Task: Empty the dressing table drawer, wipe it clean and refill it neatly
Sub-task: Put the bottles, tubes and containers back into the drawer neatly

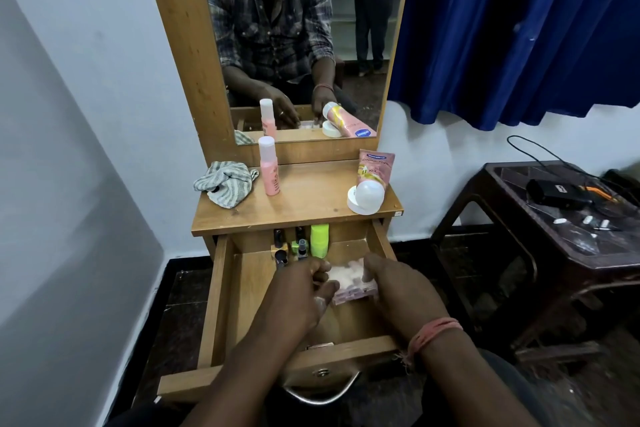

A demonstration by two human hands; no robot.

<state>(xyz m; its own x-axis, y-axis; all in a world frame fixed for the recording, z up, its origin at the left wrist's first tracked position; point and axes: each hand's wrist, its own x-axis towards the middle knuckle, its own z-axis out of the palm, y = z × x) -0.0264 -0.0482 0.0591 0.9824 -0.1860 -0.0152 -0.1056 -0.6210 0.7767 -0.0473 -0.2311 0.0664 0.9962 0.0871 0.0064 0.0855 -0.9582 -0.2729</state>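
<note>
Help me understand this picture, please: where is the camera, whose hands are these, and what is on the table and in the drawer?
There is no machine here. One camera sits on a person's head and looks down at their own two bare hands; the mirror shows the same person from the front. Both hands are in the open drawer: the left hand and right hand together hold a pinkish packet, somewhat blurred. At the drawer's back stand small dark bottles and a green bottle. On the tabletop lie a striped cloth, a pink bottle, a pink tube and a white roll of tape.
</note>
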